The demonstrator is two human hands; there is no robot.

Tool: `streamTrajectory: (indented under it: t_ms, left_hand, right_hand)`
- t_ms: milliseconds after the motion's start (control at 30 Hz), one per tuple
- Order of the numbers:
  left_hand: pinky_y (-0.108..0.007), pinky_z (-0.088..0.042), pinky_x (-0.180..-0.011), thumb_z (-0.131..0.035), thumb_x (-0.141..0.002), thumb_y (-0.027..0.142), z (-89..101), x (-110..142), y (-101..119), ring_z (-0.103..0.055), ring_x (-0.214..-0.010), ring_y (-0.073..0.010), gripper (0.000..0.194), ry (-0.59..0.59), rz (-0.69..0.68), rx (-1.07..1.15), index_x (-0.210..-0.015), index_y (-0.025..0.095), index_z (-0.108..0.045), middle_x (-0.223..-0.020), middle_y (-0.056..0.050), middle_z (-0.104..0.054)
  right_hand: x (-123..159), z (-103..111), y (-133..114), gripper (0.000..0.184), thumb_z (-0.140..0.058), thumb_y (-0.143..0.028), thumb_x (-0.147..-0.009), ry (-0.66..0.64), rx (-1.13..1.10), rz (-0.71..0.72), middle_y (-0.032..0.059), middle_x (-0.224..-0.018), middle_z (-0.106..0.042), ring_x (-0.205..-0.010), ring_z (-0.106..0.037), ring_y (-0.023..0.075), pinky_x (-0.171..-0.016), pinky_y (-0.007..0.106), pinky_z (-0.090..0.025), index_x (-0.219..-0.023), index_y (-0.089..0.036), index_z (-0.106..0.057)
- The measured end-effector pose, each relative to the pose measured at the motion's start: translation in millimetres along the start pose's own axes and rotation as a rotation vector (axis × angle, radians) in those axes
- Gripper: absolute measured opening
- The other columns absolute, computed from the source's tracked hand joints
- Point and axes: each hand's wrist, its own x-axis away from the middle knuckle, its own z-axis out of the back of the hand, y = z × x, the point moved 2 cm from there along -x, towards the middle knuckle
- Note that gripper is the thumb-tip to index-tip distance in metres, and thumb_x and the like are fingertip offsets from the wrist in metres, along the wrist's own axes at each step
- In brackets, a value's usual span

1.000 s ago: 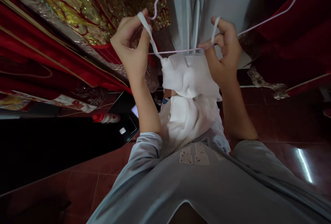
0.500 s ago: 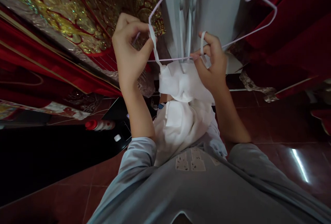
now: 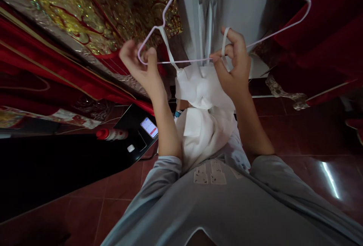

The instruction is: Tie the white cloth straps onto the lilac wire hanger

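A thin pale wire hanger (image 3: 187, 61) is held up before me. A white garment (image 3: 207, 113) hangs below it by two narrow straps. The left strap (image 3: 167, 47) now sits over the hanger's left shoulder notch. My left hand (image 3: 141, 68) is closed round the hanger's left end, just below that notch. My right hand (image 3: 234, 64) pinches the hanger's bottom bar, and the right strap (image 3: 224, 41) loops over its fingers.
Red and gold embroidered cloth (image 3: 85, 19) hangs at the left, dark red cloth (image 3: 334, 30) at the right. A grey cabinet door (image 3: 241, 3) stands behind the hanger. On a black surface at the left lie a lit phone (image 3: 149, 127) and a red-capped bottle (image 3: 110, 134). The floor has red tiles (image 3: 312, 132).
My left hand let go of the left strap, leaving it hooked on the hanger's notch, and dropped to grip the hanger's left end. The right hand stayed about where it was.
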Motion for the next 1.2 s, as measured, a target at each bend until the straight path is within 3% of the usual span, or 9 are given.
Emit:
streamTrajectory:
  t_ms: [133, 333, 433, 500, 600, 733, 833, 967, 1200]
  left_hand:
    - [-0.036, -0.053, -0.084, -0.042, -0.113, 0.017, -11.5, 31.3, -27.0, -0.067, -0.088, -0.0215, 0.021, -0.147, 0.261, 0.055, -0.105, 0.026, -0.059, -0.091, -0.001, -0.07]
    - [-0.034, -0.05, -0.086, -0.031, -0.115, 0.014, -22.9, 39.2, -18.4, -0.067, -0.082, -0.0202, 0.038, -0.221, 0.184, 0.059, -0.093, 0.021, -0.061, -0.083, -0.001, -0.072]
    - [-0.033, -0.048, -0.089, -0.03, -0.115, 0.014, -22.6, 28.7, -17.5, -0.067, -0.087, -0.0199, 0.038, -0.176, 0.216, 0.08, -0.093, 0.02, -0.06, -0.079, -0.001, -0.07]
    - [-0.031, -0.047, -0.087, -0.029, -0.115, 0.013, -22.9, 23.6, -18.9, -0.066, -0.084, -0.0189, 0.039, -0.143, 0.249, 0.089, -0.09, 0.02, -0.058, -0.075, 0.0, -0.068]
    - [-0.03, -0.047, -0.081, -0.029, -0.114, 0.012, -23.8, 20.7, -20.0, -0.065, -0.077, -0.0189, 0.04, -0.126, 0.26, 0.114, -0.087, 0.02, -0.057, -0.071, -0.001, -0.067]
    - [-0.03, -0.047, -0.077, -0.029, -0.114, 0.012, -24.3, 20.8, -18.3, -0.064, -0.073, -0.0194, 0.043, -0.122, 0.25, 0.127, -0.082, 0.022, -0.056, -0.069, -0.001, -0.066]
    - [-0.031, -0.047, -0.075, -0.027, -0.114, 0.012, -24.6, 20.9, -18.1, -0.063, -0.07, -0.0199, 0.046, -0.132, 0.25, 0.133, -0.081, 0.023, -0.057, -0.069, -0.001, -0.066]
    - [-0.033, -0.047, -0.075, -0.031, -0.114, 0.015, -22.8, 21.1, -19.9, -0.065, -0.074, -0.0224, 0.043, -0.142, 0.22, 0.126, -0.083, 0.026, -0.06, -0.071, -0.001, -0.067]
    - [-0.035, -0.05, -0.075, -0.031, -0.113, 0.015, -19.8, 24.6, -21.6, -0.065, -0.073, -0.0238, 0.04, -0.175, 0.141, 0.11, -0.087, 0.027, -0.06, -0.074, -0.003, -0.067]
  right_hand:
    - [-1.5, -0.5, -2.7, 0.048, -0.052, -0.055, -0.091, -0.029, -0.02, -0.027, 0.0011, -0.089, -0.065, -0.097, -0.068, 0.0263, -0.101, 0.045, -0.049, -0.137, -0.043, -0.045]
    - [3.3, 8.9, 9.7, 0.039, -0.051, -0.053, -0.095, 0.014, -0.135, 0.071, -0.0019, -0.14, -0.056, -0.099, -0.071, 0.0197, -0.091, 0.038, -0.058, -0.133, -0.042, -0.051]
    - [5.4, 24.3, 19.6, 0.035, -0.053, -0.047, -0.097, 0.287, -0.211, 0.156, 0.0038, -0.127, -0.064, -0.099, -0.072, 0.0192, -0.08, 0.034, -0.063, -0.126, -0.029, -0.062]
    - [1.5, 41.2, 26.2, 0.023, -0.057, -0.028, -0.097, 0.476, -0.254, 0.184, 0.0013, -0.116, -0.069, -0.101, -0.071, 0.0164, -0.084, 0.031, -0.062, -0.116, -0.027, -0.07]
    - [-13.3, 72.9, 35.7, 0.034, -0.057, -0.002, -0.088, 0.665, -0.184, 0.071, -0.0083, -0.097, -0.073, -0.095, -0.072, 0.0073, -0.092, 0.025, -0.058, -0.098, -0.028, -0.076]
    - [-34.9, 110.3, 44.0, 0.033, -0.069, 0.005, -0.068, 0.786, -0.231, -0.08, -0.014, -0.079, -0.073, -0.088, -0.072, 0.0032, -0.093, 0.019, -0.055, -0.073, -0.027, -0.076]
    - [-48.0, 122.9, 47.2, 0.028, -0.071, 0.002, -0.066, 0.685, -0.25, -0.112, -0.0133, -0.073, -0.072, -0.08, -0.071, 0.0023, -0.085, 0.016, -0.055, -0.067, -0.026, -0.074]
    - [-65.9, 118.0, 46.5, 0.015, -0.071, -0.009, -0.079, 0.332, -0.182, -0.036, -0.0055, -0.073, -0.07, -0.071, -0.065, 0.005, -0.071, 0.017, -0.053, -0.08, -0.023, -0.077]
    - [-86.9, 89.4, 28.8, 0.037, -0.063, 0.01, -0.067, 0.036, 0.046, 0.154, -0.0028, -0.083, -0.064, -0.076, -0.054, 0.0033, -0.075, 0.019, -0.043, -0.094, -0.013, -0.075]
